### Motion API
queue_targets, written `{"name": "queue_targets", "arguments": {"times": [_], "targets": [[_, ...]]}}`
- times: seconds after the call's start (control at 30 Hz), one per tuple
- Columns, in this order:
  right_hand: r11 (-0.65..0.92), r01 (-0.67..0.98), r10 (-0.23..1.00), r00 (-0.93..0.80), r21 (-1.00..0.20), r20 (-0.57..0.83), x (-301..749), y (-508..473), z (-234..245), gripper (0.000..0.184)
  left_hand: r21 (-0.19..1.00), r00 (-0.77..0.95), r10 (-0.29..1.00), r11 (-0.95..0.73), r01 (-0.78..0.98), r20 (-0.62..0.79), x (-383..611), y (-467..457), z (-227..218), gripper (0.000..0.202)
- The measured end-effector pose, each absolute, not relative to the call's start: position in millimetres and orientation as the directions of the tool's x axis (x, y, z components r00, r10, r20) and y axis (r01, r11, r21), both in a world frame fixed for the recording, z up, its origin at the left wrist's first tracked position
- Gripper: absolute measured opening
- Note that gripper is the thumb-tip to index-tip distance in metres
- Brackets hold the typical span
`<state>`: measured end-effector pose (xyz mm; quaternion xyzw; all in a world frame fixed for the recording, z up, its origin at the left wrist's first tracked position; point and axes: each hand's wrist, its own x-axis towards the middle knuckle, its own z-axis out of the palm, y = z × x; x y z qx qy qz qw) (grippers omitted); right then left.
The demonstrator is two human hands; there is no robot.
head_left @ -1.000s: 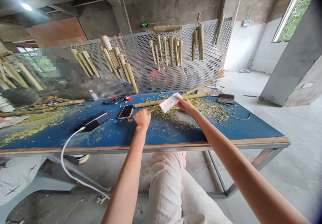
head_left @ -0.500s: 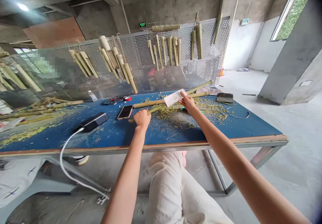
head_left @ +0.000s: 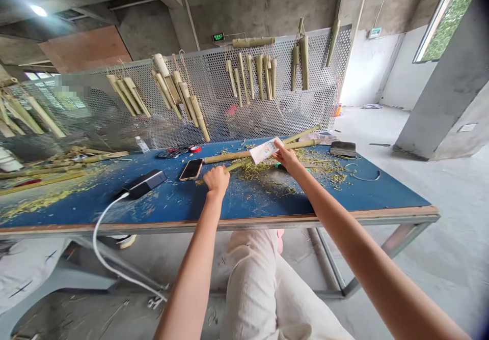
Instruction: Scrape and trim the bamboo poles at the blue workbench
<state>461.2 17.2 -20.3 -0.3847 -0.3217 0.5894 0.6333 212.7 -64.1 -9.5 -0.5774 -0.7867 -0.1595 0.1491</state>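
My left hand point(head_left: 216, 180) is closed around the near end of a thin bamboo stick point(head_left: 239, 164) that lies across the blue table point(head_left: 183, 202). My right hand point(head_left: 286, 157) pinches a white printed paper sheet point(head_left: 264, 151) and holds it over the stick, further along. Two longer bamboo stalks point(head_left: 263, 151) lie just behind, partly hidden by the paper. Yellow-green bamboo shavings point(head_left: 267, 177) litter the table around both hands.
A phone point(head_left: 191, 169) and a black power bank point(head_left: 142, 183) with a white cable lie left of my hands. Scissors and red tape point(head_left: 179, 151) sit further back. A dark block point(head_left: 343, 149) rests at the right. Bamboo pieces hang on the perforated metal screen point(head_left: 229, 111).
My right hand has slid the paper away from me along the stick, toward the table's far side. The left hand has kept its grip in place.
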Motion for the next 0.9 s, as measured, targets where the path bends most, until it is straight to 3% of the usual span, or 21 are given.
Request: {"name": "queue_targets", "arguments": {"times": [0.5,0.9], "targets": [[0.027,-0.529,0.989,0.135,-0.848,-0.053,464.2,17.5,-20.2,0.024,0.072,-0.259,0.860,0.254,0.964,0.439,215.0,-67.3,-7.1,0.057],[0.142,-0.443,0.972,0.230,-0.885,0.041,464.2,16.3,-20.3,0.033,0.059,-0.247,0.855,0.248,0.967,0.456,215.8,-67.0,-8.3,0.059]]}}
